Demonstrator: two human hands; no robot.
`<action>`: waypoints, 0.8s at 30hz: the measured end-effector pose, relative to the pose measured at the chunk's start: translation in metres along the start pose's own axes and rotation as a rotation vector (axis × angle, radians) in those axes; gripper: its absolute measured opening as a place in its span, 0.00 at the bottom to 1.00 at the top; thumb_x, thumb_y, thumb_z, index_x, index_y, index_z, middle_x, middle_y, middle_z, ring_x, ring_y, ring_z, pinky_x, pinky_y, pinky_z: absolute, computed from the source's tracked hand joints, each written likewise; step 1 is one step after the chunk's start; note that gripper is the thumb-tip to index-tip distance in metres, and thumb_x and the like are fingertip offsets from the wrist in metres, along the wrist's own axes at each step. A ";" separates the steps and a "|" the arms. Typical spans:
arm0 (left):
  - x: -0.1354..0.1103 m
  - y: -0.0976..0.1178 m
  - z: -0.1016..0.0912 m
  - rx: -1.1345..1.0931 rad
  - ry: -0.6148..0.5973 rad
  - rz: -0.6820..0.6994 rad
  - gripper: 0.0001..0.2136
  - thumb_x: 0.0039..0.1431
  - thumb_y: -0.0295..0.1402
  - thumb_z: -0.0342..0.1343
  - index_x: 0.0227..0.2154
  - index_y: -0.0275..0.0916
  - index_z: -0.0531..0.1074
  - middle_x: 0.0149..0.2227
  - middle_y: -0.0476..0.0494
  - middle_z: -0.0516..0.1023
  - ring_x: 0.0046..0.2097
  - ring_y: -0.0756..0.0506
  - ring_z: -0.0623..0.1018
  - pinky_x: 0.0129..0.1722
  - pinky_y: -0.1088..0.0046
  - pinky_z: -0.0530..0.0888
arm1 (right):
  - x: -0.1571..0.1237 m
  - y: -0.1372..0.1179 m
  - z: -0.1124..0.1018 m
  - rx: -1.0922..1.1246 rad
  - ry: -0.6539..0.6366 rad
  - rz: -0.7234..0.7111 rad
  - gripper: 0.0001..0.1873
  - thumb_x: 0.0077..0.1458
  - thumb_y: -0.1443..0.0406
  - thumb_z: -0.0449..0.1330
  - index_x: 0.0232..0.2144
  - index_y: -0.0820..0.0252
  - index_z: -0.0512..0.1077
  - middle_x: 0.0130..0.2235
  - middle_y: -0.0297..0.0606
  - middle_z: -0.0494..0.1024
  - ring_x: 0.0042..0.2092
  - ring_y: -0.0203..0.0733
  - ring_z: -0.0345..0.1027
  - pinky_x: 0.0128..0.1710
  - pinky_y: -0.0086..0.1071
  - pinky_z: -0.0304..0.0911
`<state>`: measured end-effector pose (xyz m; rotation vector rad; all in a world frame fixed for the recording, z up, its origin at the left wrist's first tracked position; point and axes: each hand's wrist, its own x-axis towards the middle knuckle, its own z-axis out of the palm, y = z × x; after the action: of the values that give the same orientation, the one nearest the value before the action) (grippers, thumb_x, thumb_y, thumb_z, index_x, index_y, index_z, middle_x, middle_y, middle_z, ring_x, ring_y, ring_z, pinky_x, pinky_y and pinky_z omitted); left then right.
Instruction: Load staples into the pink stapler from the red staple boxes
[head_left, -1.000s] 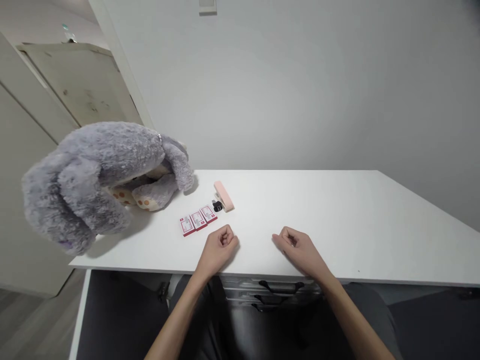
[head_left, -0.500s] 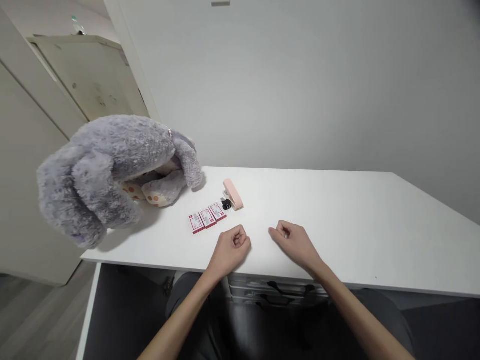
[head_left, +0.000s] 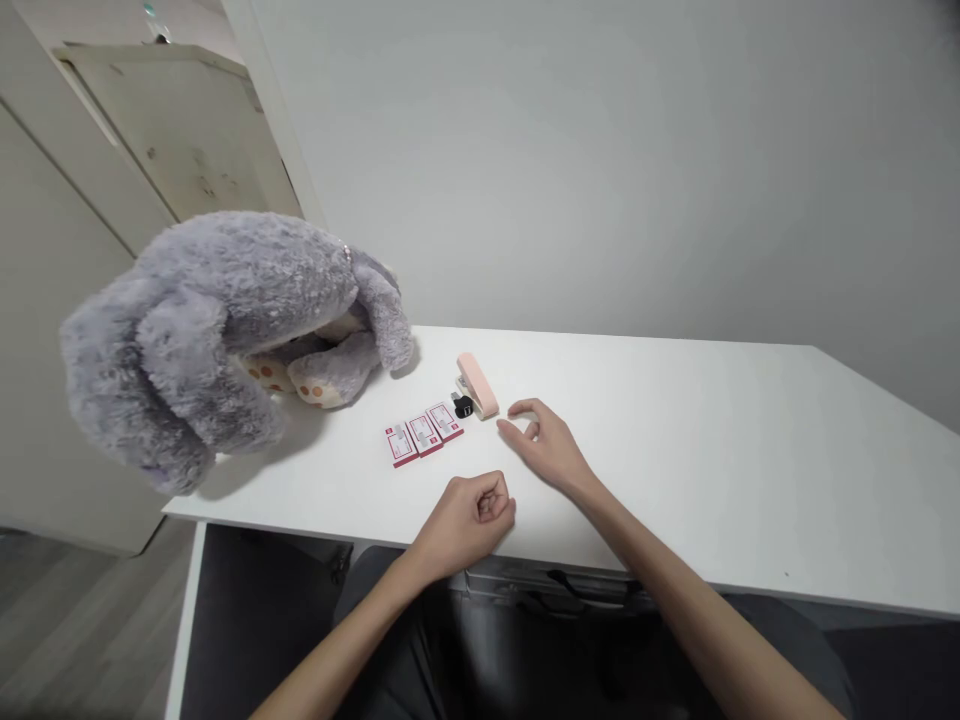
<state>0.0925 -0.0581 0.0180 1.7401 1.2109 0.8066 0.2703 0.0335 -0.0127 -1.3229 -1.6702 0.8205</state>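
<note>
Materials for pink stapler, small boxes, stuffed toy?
Pink stapler: probably matte plastic, given its smooth, even colour.
Small boxes: likely smooth printed card, judging by crisp edges and graphics.
Stuffed toy: fluffy plush fabric, from its tufted pile.

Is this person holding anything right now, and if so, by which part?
Nothing appears held: the right hand is open near the pink stapler, not gripping it; the left hand is a loose fist, nothing visible inside.

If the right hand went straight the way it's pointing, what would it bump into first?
Probably the pink stapler. Its near end lies just ahead of the right hand, though with one view the exact gap is hard to tell.
</note>
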 end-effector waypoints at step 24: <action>0.003 -0.002 0.001 -0.019 0.037 0.006 0.15 0.59 0.34 0.56 0.22 0.42 0.56 0.21 0.57 0.57 0.26 0.52 0.56 0.28 0.74 0.55 | 0.024 -0.006 0.017 0.080 0.067 0.071 0.26 0.68 0.49 0.54 0.54 0.62 0.74 0.22 0.31 0.74 0.24 0.45 0.74 0.27 0.35 0.68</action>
<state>0.0932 -0.0548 0.0156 1.7210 1.2193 0.8551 0.2500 0.0560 -0.0101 -1.3459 -1.5304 0.8659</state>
